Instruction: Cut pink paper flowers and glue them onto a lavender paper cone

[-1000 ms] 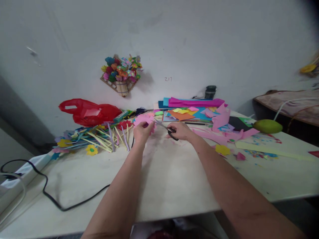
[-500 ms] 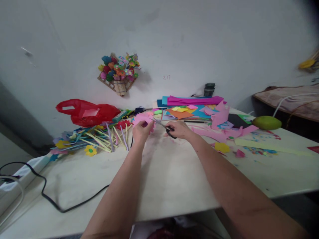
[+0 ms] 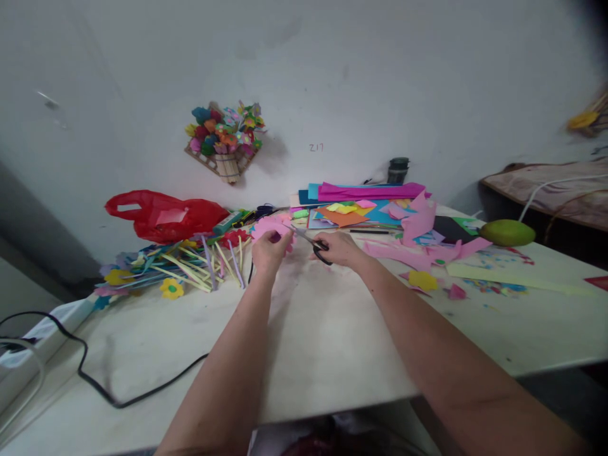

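My left hand (image 3: pixel 268 251) pinches a pink paper flower shape (image 3: pixel 270 227) above the far middle of the white table (image 3: pixel 313 342). My right hand (image 3: pixel 338 247) is closed on black-handled scissors (image 3: pixel 311 242), whose blades point left and reach the edge of the pink shape. Both forearms stretch out from the near edge of the table.
A pile of paper flowers on coloured stems (image 3: pixel 175 266) lies left, with a red plastic bag (image 3: pixel 166 215) behind. Coloured paper sheets (image 3: pixel 365 206) and pink scraps (image 3: pixel 427 250) lie right, near a green mango (image 3: pixel 507 232). A black cable (image 3: pixel 95 380) crosses the left.
The hands have stayed together on the pink shape and scissors; the whole view has shifted slightly as my head moved.
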`<state>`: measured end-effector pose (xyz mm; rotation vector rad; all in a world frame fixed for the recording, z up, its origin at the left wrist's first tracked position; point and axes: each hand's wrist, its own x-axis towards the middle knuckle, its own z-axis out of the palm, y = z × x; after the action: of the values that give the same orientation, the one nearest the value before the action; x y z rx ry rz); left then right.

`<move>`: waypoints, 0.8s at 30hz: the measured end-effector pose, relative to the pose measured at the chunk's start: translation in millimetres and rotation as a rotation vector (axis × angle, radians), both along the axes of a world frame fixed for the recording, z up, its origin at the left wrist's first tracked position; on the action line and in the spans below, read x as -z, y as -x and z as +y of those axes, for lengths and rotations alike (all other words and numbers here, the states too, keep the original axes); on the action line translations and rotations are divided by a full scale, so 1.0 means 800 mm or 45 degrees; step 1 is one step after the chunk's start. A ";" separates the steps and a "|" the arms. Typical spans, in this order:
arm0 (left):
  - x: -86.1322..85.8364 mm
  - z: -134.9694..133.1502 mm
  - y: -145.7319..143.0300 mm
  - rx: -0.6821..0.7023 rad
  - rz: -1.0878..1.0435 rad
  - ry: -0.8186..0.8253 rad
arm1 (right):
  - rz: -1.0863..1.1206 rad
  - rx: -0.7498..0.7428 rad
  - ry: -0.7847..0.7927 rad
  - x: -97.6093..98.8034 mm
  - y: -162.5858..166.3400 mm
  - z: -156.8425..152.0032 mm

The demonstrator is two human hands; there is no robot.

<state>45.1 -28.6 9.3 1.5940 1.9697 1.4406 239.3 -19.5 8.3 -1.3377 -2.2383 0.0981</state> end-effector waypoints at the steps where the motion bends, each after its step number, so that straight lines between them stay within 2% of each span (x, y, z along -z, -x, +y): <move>1: 0.000 0.000 0.000 -0.004 -0.004 -0.001 | -0.007 0.006 -0.001 0.000 0.001 0.000; 24: 0.002 0.003 0.001 -0.031 -0.017 -0.007 | -0.111 0.062 -0.076 -0.005 0.011 -0.009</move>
<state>44.3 -26.5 7.7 1.5638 1.9859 1.4631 230.3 -26.7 12.0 -1.3874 -2.2599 -0.0448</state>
